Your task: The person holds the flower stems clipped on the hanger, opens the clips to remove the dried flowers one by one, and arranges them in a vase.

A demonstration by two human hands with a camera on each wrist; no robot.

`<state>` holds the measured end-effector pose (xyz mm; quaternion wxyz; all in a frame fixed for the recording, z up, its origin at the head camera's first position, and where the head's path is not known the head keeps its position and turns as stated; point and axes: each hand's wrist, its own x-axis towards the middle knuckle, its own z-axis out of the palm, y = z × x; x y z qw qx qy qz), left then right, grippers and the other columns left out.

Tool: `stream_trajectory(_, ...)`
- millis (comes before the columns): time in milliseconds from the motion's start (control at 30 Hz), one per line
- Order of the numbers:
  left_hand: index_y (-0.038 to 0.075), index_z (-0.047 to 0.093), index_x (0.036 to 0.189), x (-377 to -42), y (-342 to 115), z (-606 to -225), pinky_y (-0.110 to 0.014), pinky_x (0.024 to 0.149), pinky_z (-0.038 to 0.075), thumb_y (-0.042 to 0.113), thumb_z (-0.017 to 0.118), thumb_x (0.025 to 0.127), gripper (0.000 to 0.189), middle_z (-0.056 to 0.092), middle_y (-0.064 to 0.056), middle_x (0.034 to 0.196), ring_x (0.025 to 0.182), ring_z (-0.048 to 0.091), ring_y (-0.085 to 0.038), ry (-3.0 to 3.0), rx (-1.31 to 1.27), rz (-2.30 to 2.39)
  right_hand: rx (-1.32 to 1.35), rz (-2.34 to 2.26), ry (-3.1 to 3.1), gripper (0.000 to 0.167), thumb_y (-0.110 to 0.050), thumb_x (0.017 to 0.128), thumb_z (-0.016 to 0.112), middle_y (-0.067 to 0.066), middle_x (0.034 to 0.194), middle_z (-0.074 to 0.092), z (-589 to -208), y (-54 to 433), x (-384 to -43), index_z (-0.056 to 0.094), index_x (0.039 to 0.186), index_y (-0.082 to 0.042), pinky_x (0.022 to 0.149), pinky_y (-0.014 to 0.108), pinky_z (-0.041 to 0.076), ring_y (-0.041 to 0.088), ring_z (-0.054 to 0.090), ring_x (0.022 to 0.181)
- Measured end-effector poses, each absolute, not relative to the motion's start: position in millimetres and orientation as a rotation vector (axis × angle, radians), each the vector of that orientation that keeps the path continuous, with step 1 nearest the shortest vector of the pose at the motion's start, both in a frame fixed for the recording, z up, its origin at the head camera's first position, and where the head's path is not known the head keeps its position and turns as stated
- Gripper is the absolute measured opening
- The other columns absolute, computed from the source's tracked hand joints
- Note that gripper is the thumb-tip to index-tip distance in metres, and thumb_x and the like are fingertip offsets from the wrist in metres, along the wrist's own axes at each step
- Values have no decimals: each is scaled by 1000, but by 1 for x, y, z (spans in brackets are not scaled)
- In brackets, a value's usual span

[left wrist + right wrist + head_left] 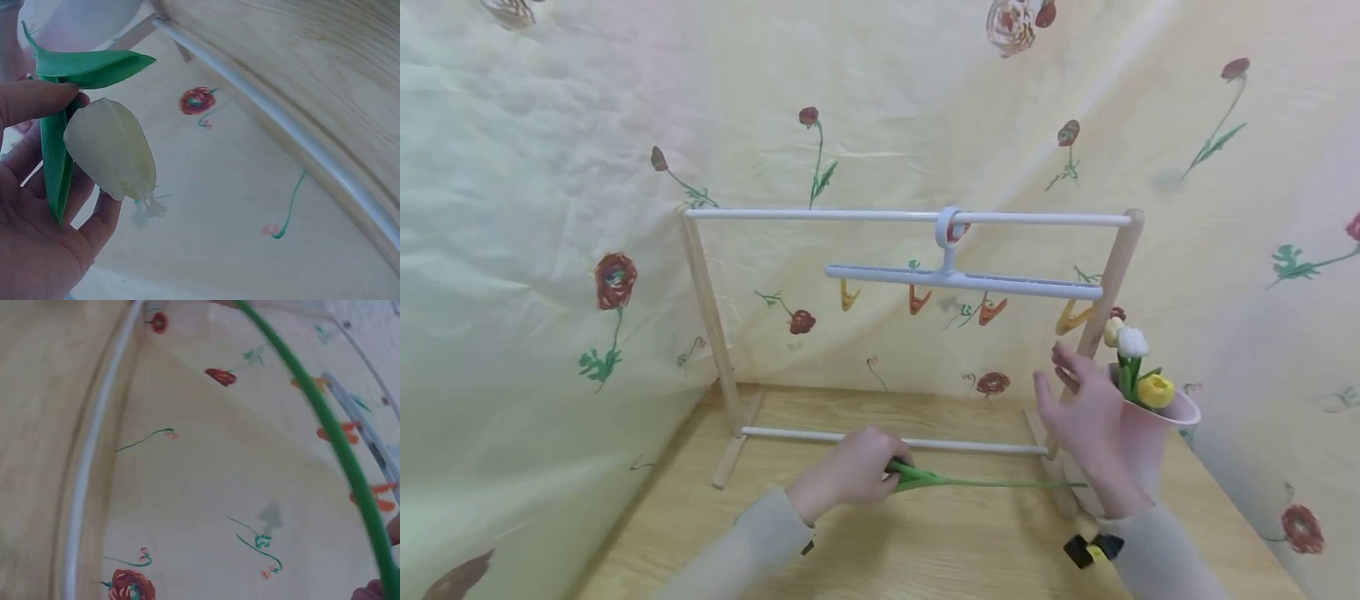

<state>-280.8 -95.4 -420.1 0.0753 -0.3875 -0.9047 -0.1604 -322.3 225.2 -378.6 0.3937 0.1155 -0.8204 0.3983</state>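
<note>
My left hand (865,467) pinches an artificial tulip (112,150) between thumb and fingers, at the green leaves just by its cream bloom. Its long green stem (1000,483) stretches right, low over the table, to the front of the vase; in the right wrist view the stem crosses close to the camera. In the head view my right hand (1086,412) is raised beside the pinkish vase (1142,446), thumb and fingers apart with nothing seen between them. White and yellow tulips (1155,390) stand in that vase. The bloom is hidden by my left hand in the head view.
A wooden rack with a white top bar (812,214) and lower bar (977,446) stands behind my hands. From it hangs a pale hanger (887,273) with several yellow and orange clips (917,300). A flower-printed cloth (880,167) surrounds the wooden table (940,550).
</note>
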Motion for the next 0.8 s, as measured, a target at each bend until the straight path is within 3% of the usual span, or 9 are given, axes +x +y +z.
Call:
stream_trajectory(100,16,80,92,-276,-92,-417,-8,62,43,3,75,90,14,73,9,83,66,49,3,-2694,-1188,-481,468,726,-2199,40,-8,89,80,26,125,74,-381,228,-304,72,127,2,79,32,64,44,74,101)
stream_trajectory(167,17,80,92,-273,-91,-414,-8,62,42,3,75,90,15,73,9,84,65,48,4,-2683,-1192,-474,593,581,-2263,37,-12,87,82,22,121,76,-378,226,-292,75,122,-2,67,43,62,35,75,88)
stream_trajectory(200,17,80,92,-272,-91,-413,-8,61,42,3,75,90,14,74,9,84,65,47,4,-2681,-1188,-472,652,536,-2304,37,-13,88,83,19,121,76,-375,224,-286,75,122,-4,60,36,60,28,74,79)
stream_trajectory(233,17,80,93,-271,-91,-412,-8,61,42,3,76,90,14,74,9,85,65,47,4,-2678,-1187,-467,719,489,-2312,37,-14,86,84,17,120,77,-374,221,-282,76,121,-6,63,38,62,23,73,77)
stream_trajectory(367,16,80,94,-270,-90,-409,-9,64,44,4,76,91,14,74,8,86,68,49,3,-2688,-1176,-478,956,398,-2359,36,-15,84,88,8,118,77,-371,206,-265,77,118,-11,70,36,64,19,73,86)
stream_trajectory(433,16,80,94,-269,-89,-408,-10,64,44,3,76,91,14,74,8,87,68,49,3,-2696,-1176,-488,1051,370,-2369,35,-15,84,89,5,115,76,-372,197,-261,78,116,-11,84,42,64,23,73,102)
stream_trajectory(500,16,80,94,-269,-88,-408,-11,64,45,3,77,91,14,74,9,86,69,50,3,-2704,-1171,-491,1133,367,-2397,33,-15,85,89,2,111,76,-373,189,-258,78,115,-11,84,41,64,21,72,102)
stream_trajectory(800,15,81,98,-271,-87,-405,-9,68,48,5,76,92,12,75,9,89,72,55,4,-2735,-1175,-487,1301,348,-2502,20,-13,87,89,-2,95,69,-382,165,-259,80,105,-10,63,16,52,3,59,76)
